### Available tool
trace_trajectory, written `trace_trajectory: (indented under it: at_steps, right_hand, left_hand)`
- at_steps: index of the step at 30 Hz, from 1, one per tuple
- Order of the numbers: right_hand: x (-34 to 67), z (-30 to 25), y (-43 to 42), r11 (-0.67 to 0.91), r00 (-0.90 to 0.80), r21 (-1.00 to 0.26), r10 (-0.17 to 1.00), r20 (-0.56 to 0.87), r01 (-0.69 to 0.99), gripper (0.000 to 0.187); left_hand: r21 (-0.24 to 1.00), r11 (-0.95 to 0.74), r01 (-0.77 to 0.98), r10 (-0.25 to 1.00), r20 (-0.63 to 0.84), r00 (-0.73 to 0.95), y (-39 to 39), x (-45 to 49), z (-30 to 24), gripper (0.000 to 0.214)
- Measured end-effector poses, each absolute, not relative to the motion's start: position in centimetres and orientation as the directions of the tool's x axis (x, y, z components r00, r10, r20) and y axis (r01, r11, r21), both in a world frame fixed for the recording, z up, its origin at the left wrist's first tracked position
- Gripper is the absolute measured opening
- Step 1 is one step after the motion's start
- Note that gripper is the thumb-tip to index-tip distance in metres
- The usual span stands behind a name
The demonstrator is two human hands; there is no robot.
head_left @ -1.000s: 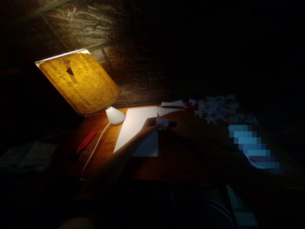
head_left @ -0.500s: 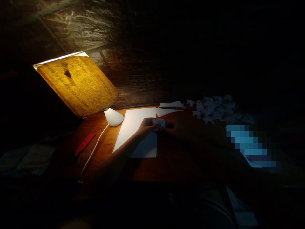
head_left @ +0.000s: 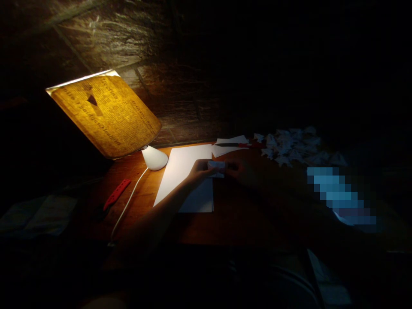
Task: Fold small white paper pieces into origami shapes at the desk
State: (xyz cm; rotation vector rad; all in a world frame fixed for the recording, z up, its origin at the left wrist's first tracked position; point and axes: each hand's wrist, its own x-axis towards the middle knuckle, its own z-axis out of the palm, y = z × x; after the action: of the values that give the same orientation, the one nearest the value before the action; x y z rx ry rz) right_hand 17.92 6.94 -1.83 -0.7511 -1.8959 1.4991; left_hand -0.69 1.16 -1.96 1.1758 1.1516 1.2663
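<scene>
Between my two hands is a small piece of folded white paper. My left hand grips its left side, the thumb lying across the front. At the right edge, my right hand pinches the paper; most of that hand is lost in shadow. Both hands are above the right part of a stack of white paper sheets lying on the wooden table. Behind them lie cut white paper pieces with a dark-bladed, red-handled tool on top.
A lit lamp with a printed shade stands at left, its white cord running forward. Beside the cord lies a red-handled tool. Many folded paper shapes are heaped at back right, near a blurred-out bright object.
The folded paper has turned slightly and shows a wider, flatter face between my hands. My right hand's fingers have shifted up along its edge. The view has moved a little.
</scene>
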Motion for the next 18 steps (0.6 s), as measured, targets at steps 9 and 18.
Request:
trace_trajectory:
  at_steps: [9, 18]
  right_hand:
    - [17.86, -1.89, 6.99, 0.216, -0.698, -0.974, 0.709, 0.104, 0.074, 0.031]
    - [17.98, -2.03, 7.46, 0.268, -0.672, -0.952, 0.734, 0.101, 0.15, 0.034]
  left_hand:
    - [0.996, -0.052, -0.074, 0.995, 0.045, -0.092, 1.37, -0.7, -2.07, 0.045]
    - [0.996, -0.059, -0.062, 0.997, 0.055, -0.06, 1.92, -0.99, -2.71, 0.046]
